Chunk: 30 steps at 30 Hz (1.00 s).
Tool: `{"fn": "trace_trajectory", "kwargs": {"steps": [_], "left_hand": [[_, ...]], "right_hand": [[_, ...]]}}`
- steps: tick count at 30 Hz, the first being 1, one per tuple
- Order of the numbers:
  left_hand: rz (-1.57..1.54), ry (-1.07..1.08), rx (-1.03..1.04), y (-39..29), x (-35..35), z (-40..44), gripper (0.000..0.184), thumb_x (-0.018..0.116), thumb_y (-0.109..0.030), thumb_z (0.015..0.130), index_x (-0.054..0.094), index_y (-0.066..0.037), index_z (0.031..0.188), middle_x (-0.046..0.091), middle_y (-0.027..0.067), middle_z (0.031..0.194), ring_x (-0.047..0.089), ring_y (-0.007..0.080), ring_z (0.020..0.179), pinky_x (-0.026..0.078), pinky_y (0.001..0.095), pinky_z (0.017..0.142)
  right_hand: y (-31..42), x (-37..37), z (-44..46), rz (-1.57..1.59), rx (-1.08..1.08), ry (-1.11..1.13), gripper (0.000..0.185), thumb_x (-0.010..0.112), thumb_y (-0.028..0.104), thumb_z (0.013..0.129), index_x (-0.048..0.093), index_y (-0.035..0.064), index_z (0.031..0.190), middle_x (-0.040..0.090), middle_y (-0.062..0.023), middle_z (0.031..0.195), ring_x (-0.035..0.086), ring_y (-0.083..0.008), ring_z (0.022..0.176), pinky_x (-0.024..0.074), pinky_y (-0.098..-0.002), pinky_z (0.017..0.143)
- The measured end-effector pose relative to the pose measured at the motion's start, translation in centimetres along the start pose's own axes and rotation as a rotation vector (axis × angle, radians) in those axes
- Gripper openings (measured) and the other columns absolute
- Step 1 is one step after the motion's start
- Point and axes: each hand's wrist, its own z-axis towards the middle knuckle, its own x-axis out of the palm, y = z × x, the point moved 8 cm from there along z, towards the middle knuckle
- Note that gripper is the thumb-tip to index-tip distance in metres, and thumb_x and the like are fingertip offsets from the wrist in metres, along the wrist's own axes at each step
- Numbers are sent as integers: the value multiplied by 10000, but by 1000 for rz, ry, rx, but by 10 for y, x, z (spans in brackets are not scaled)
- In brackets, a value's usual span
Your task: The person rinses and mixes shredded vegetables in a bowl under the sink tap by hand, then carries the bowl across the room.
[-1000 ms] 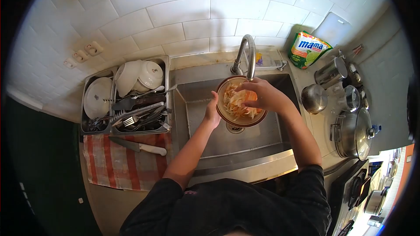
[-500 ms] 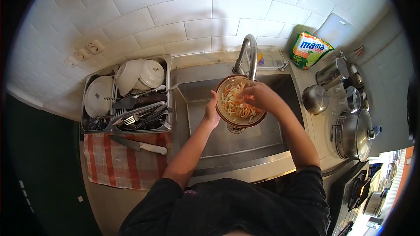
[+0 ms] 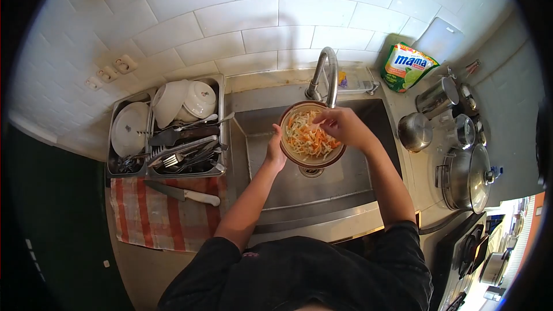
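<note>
A brown-rimmed bowl [image 3: 303, 162] is held over the sink by my left hand [image 3: 277, 151]. My left thumb lies along the outside of the rim; the fingers are partly hidden below. Shredded cabbage and carrot [image 3: 311, 138] fill much of the bowl. Above its right side, my right hand [image 3: 345, 126] has its fingers bent and drawn together close to the shreds. Whether a few shreds are pinched in them is too small to tell. The curved metal faucet [image 3: 329, 60] stands just behind the bowl.
The steel sink [image 3: 271, 196] surrounds my hands. Left are a dish rack [image 3: 219, 167] with plates, bowls and cutlery, and a knife [image 3: 199, 196] on a striped cloth [image 3: 173, 224]. Right are a green pouch [image 3: 406, 72], a metal pot [image 3: 415, 131] and a large lidded pot [image 3: 461, 178].
My right fingers have risen slightly from the shreds and drawn together. The bowl has shifted a little to the left with my left hand.
</note>
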Motion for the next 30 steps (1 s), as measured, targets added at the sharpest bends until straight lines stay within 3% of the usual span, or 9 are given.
{"fn": "trace_trajectory", "kwargs": {"steps": [4, 5, 14, 20, 23, 26, 29, 30], "left_hand": [[20, -32, 14, -10, 5, -7, 732, 270, -589, 908, 293, -22, 1371, 375, 134, 1378, 387, 228, 1259, 338, 370, 1027], [10, -26, 17, -11, 5, -6, 729, 271, -586, 909, 293, -22, 1371, 377, 135, 1377, 386, 229, 1260, 338, 371, 1028], [-23, -20, 60, -29, 13, -10, 706, 292, -573, 916, 311, -23, 1359, 403, 143, 1354, 418, 241, 1238, 366, 373, 1012], [-38, -47, 97, -41, 19, -17, 682, 284, -555, 929, 328, -19, 1347, 420, 143, 1341, 429, 244, 1228, 374, 370, 1006], [-39, -58, 79, -36, 11, -18, 678, 276, -550, 932, 327, -16, 1347, 419, 144, 1342, 431, 248, 1226, 374, 372, 1004], [24, -82, 96, -35, 8, -23, 675, 270, -546, 935, 324, -14, 1348, 412, 144, 1346, 431, 252, 1225, 377, 375, 1001], [46, -109, 95, -31, 6, -34, 668, 268, -539, 937, 325, -14, 1347, 404, 143, 1350, 430, 255, 1226, 380, 377, 996], [28, -110, 96, -26, 1, -35, 666, 269, -538, 938, 326, -14, 1346, 402, 143, 1351, 429, 256, 1226, 381, 377, 995]], "right_hand": [[-53, -27, 13, 161, -16, -213, 175, 571, 89, 839, 633, 29, 992, 619, -113, 914, 601, -202, 830, 474, -297, 741], [-60, -35, 16, 36, 53, -174, 225, 514, 133, 879, 614, 29, 1053, 616, -106, 991, 581, -221, 938, 446, -307, 832], [-142, 3, 35, -76, -51, -43, 371, 461, 228, 920, 519, 70, 1250, 483, -159, 1309, 476, -279, 1201, 358, -331, 1008], [-160, 14, 30, 247, 174, -78, 352, 477, 177, 902, 546, 70, 1230, 489, -150, 1314, 487, -257, 1190, 357, -313, 1002], [-159, -13, 15, 389, -14, -413, 311, 496, 101, 864, 603, 63, 1153, 564, -143, 1196, 542, -246, 1093, 398, -316, 949], [-107, -44, -29, 257, 169, -599, 278, 499, 17, 824, 626, 36, 1070, 590, -113, 1024, 583, -222, 955, 455, -313, 839], [-27, -51, -52, 112, 100, -482, 255, 504, -6, 819, 610, 16, 1049, 544, -73, 877, 554, -160, 849, 446, -276, 763], [-13, -49, -56, 90, 96, -458, 231, 514, 0, 823, 616, 16, 1030, 555, -93, 898, 571, -192, 849, 462, -289, 746]]}}
